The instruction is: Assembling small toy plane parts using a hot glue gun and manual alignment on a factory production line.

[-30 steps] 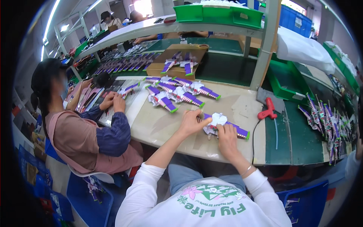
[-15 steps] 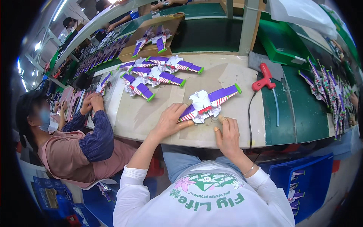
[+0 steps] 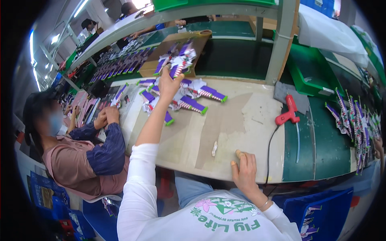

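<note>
My left hand reaches out to the cardboard box at the far left. Its fingers and thumb close on a winged toy part, white with purple panels, red-striped edges and green tips. More of these parts lie on the box under it; motion blurs where one ends and another begins. Several similar winged parts lie on the table just nearer than the box. By the near table edge, my right hand rests with thumb and fingers apart, holding nothing. A small whitish scrap lies left of it.
A red glue gun with a black cord lies right, beside a grey cloth. Beyond are a green bin and stacked winged parts. A post rises behind the table. A co-worker sits left.
My left hand has moved from the table's front to the box, and the winged part that lay before me has gone with it. My right hand has stayed near the edge. The view has shifted.
</note>
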A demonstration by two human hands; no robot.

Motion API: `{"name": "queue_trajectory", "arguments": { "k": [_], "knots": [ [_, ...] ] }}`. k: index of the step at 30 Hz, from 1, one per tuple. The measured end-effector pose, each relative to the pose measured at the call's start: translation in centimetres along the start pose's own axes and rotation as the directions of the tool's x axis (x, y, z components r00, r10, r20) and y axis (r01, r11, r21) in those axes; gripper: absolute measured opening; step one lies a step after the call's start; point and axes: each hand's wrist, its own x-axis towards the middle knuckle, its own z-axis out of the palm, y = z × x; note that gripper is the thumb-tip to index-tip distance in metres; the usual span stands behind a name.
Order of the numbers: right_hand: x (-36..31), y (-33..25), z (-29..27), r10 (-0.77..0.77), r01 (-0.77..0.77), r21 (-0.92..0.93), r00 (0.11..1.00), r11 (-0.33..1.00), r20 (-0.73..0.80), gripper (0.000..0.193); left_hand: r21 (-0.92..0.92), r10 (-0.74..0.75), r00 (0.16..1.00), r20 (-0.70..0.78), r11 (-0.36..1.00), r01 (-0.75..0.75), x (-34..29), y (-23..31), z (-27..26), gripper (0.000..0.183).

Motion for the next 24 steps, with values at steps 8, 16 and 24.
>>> {"name": "queue_trajectory", "arguments": {
  "k": [8,16,24],
  "knots": [
    [0.9,0.3,-2.0,0.105,-0.128,0.212,0.988,0.969,0.113,0.035,0.325,-0.129,0.981,-0.146,0.93,0.17,7.5,-5.9,4.8,0.057],
    [11.1,5.6,-3.2,-0.067,0.073,-0.028,0.981,0.997,0.182,0.051,-0.226,0.275,0.96,-0.039,0.934,-0.277,-8.0,1.3,7.9,0.047],
    [29.6,12.8,9.1,-0.138,0.311,-0.386,0.9,0.868,0.414,0.055,-0.538,0.677,0.709,0.195,0.679,-0.5,-15.6,6.2,6.4,0.024]
  ]
}}
